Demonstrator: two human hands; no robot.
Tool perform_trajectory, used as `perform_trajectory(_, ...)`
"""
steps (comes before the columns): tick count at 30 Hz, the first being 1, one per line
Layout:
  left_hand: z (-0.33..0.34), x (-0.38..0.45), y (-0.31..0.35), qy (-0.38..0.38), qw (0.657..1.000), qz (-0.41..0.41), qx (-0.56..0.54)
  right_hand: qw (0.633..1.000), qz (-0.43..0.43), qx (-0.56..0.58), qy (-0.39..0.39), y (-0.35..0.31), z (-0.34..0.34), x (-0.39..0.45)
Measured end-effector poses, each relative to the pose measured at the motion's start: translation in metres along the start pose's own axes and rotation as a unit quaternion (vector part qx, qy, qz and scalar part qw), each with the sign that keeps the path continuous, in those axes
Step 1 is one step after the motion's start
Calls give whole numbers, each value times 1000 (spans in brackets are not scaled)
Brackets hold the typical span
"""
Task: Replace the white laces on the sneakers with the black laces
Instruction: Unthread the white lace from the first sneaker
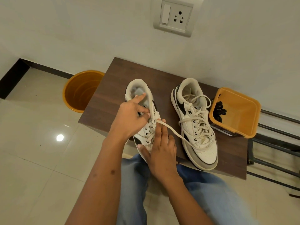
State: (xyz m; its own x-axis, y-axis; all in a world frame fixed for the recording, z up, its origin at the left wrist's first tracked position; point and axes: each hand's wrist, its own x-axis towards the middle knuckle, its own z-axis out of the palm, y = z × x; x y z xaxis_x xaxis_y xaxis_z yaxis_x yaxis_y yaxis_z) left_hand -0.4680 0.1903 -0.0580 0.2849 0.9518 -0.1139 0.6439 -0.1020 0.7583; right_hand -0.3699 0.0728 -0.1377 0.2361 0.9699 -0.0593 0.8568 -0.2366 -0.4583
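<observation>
Right now both of my hands are on the left sneaker (pixel 142 101), which sits near the table's (pixel 105 98) middle with its heel toward twelve o'clock. My left hand (pixel 129 117) reaches over the collar, the index finger poked into the opening and thumb and fingers pinching near the top eyelets, I think to loosen the white lace (pixel 175 133) there. My right hand (pixel 160 151) lies flat with straight fingers on the forefoot, pressing the shoe down so it doesn't slide while I pull. One freed end of that lace trails off toward four o'clock, across to the right sneaker (pixel 198 124), which stands just beside it at three o'clock, fully laced and tied. The black laces (pixel 219 109) wait bundled in the orange plastic tub (pixel 243 117) farther out at three o'clock, touching nothing else, handy for later.

The table is dark wood grain, pushed against a pale wall with a switch and socket plate (pixel 174 17) at twelve. An orange bucket (pixel 81 90) stands on the glossy beige tile floor (pixel 32 143) at ten o'clock, and a metal rack (pixel 276 143) shows at four.
</observation>
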Motion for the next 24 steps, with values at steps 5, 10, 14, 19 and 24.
perform_trajectory(5, 5, 1, -2, 12, 1000, 4, 4, 1000, -12, 10, -5, 2, 0, 0)
perform_trajectory(10, 6, 1, -4, 2, 1000, 14, 0, 1000, -6, 14, 1, 1, -1, -1)
perform_trajectory(14, 2, -1, -6, 29, 999, 7, -45, 999, -10, 14, -30, 3, -4, 1)
perform_trajectory(19, -7, -8, -11, 70, 988, -5, -139, 997, -2, 41, -65, 3, -9, 5)
perform_trajectory(24, -8, -7, -11, 173, 979, -92, -56, 997, 4, 36, -75, 1, -13, 4)
